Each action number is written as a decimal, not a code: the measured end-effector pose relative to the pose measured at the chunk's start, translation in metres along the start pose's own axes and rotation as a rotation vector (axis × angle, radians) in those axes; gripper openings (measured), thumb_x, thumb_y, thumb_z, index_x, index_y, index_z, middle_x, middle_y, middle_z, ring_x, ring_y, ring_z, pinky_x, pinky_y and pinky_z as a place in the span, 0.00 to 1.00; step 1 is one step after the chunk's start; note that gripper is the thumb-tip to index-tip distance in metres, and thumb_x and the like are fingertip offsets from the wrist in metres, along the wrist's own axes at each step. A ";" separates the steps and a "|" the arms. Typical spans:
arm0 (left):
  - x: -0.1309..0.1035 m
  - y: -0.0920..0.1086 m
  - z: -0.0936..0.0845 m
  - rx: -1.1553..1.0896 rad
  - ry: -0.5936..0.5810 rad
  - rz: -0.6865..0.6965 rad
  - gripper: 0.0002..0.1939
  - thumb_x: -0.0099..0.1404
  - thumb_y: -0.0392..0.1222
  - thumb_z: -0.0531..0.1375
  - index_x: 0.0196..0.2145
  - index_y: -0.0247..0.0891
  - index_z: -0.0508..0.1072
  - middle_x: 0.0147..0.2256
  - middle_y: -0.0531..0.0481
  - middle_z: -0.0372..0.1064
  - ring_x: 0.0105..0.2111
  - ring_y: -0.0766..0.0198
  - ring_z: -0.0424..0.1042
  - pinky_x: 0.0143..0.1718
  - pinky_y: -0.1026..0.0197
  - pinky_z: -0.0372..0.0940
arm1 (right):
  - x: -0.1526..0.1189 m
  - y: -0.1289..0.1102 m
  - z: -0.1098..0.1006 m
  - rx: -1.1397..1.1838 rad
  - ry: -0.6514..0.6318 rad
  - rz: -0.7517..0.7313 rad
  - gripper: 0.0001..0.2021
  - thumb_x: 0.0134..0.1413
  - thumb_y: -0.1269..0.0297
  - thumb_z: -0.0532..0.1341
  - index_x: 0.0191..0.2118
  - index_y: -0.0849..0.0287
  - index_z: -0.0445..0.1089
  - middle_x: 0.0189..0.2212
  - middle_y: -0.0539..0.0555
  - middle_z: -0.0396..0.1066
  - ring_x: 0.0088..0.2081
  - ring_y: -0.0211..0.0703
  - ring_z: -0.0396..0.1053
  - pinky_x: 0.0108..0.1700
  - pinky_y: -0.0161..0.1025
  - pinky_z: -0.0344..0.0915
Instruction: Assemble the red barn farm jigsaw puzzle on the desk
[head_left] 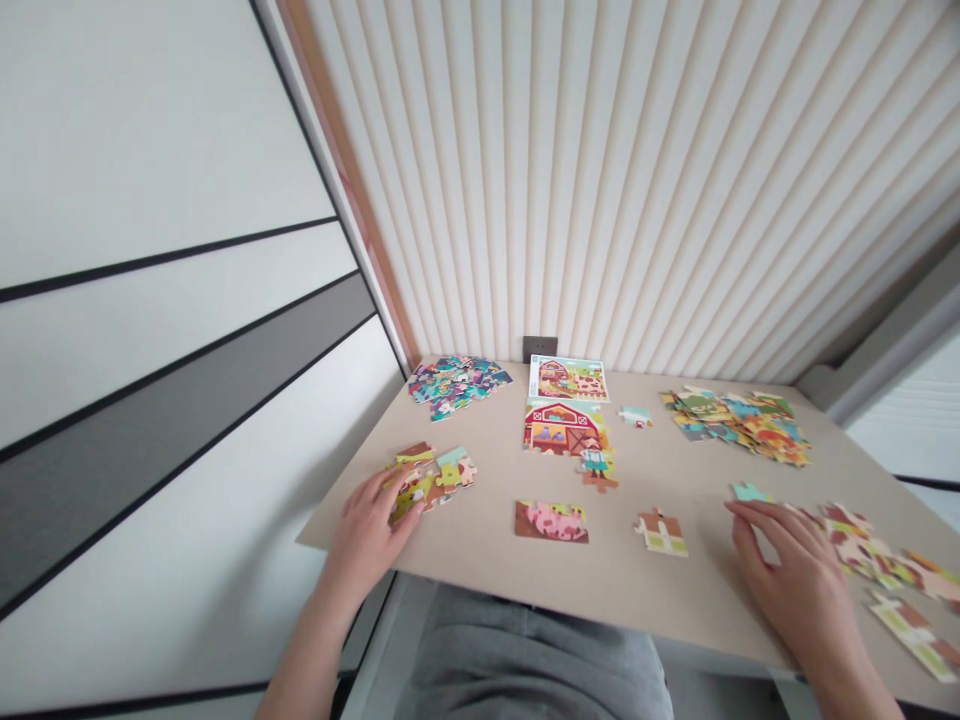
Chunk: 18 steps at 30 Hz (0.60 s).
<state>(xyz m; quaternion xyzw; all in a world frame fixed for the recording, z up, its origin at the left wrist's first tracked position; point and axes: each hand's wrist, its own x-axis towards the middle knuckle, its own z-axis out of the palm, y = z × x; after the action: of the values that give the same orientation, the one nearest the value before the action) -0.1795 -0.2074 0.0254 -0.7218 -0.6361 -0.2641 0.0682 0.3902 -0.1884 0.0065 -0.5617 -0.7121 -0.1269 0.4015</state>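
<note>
Hiding puzzle pieces (452,472) partly: left hand (375,523), right hand (801,570); can't tell either grip's closure or hold.

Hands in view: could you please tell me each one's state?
Left hand: open, over puzzle pieces.
Right hand: near a light-blue piece; whether it grips cannot be told.

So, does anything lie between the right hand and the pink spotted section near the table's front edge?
Yes, a small fence section lies flat between the right hand and the pink spotted section.
</note>
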 end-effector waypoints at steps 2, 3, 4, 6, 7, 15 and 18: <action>0.001 -0.016 0.002 0.007 -0.044 -0.011 0.26 0.70 0.54 0.59 0.63 0.45 0.67 0.60 0.42 0.66 0.60 0.47 0.67 0.61 0.42 0.64 | -0.001 0.001 -0.001 -0.006 0.013 0.015 0.11 0.64 0.57 0.59 0.46 0.54 0.76 0.45 0.57 0.76 0.48 0.56 0.73 0.60 0.56 0.63; 0.002 -0.021 0.004 0.003 -0.057 -0.010 0.27 0.70 0.54 0.59 0.62 0.46 0.68 0.60 0.42 0.66 0.60 0.48 0.66 0.62 0.43 0.63 | -0.001 0.001 -0.001 -0.009 0.012 0.017 0.12 0.64 0.57 0.59 0.46 0.54 0.76 0.45 0.57 0.76 0.48 0.56 0.73 0.60 0.56 0.63; 0.002 -0.024 0.006 -0.002 -0.061 -0.011 0.26 0.69 0.55 0.59 0.62 0.46 0.68 0.61 0.42 0.65 0.61 0.48 0.66 0.62 0.43 0.63 | -0.002 0.001 -0.001 -0.012 0.009 0.018 0.12 0.64 0.57 0.59 0.46 0.54 0.76 0.45 0.57 0.76 0.48 0.56 0.73 0.60 0.56 0.63; 0.002 -0.024 0.009 -0.011 -0.049 -0.017 0.26 0.69 0.55 0.59 0.62 0.46 0.69 0.61 0.43 0.65 0.61 0.48 0.66 0.63 0.43 0.62 | -0.001 0.000 0.000 -0.015 -0.003 0.023 0.12 0.64 0.57 0.59 0.46 0.54 0.76 0.45 0.57 0.76 0.48 0.56 0.73 0.60 0.56 0.62; 0.002 -0.023 0.010 -0.016 -0.043 -0.020 0.26 0.69 0.55 0.59 0.62 0.47 0.69 0.61 0.43 0.65 0.61 0.47 0.66 0.62 0.43 0.63 | -0.001 -0.001 0.000 -0.014 -0.005 0.027 0.12 0.64 0.57 0.59 0.46 0.54 0.76 0.45 0.57 0.76 0.48 0.56 0.73 0.60 0.56 0.63; -0.001 -0.019 0.010 0.000 -0.037 -0.028 0.27 0.70 0.56 0.59 0.63 0.48 0.67 0.62 0.43 0.64 0.62 0.47 0.65 0.63 0.44 0.62 | 0.000 -0.005 -0.002 -0.028 -0.039 0.043 0.12 0.65 0.57 0.57 0.45 0.53 0.75 0.45 0.57 0.76 0.49 0.56 0.72 0.59 0.56 0.63; -0.001 -0.020 0.011 0.010 -0.041 -0.021 0.27 0.70 0.56 0.58 0.64 0.48 0.66 0.63 0.43 0.63 0.62 0.47 0.65 0.63 0.44 0.62 | 0.002 -0.008 -0.003 -0.021 -0.052 0.040 0.12 0.66 0.56 0.57 0.45 0.53 0.75 0.45 0.57 0.76 0.49 0.56 0.72 0.59 0.56 0.62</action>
<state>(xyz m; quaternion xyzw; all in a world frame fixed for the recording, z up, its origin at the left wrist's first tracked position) -0.1955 -0.1998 0.0105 -0.7201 -0.6461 -0.2468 0.0561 0.3841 -0.1918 0.0116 -0.5832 -0.7096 -0.1115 0.3793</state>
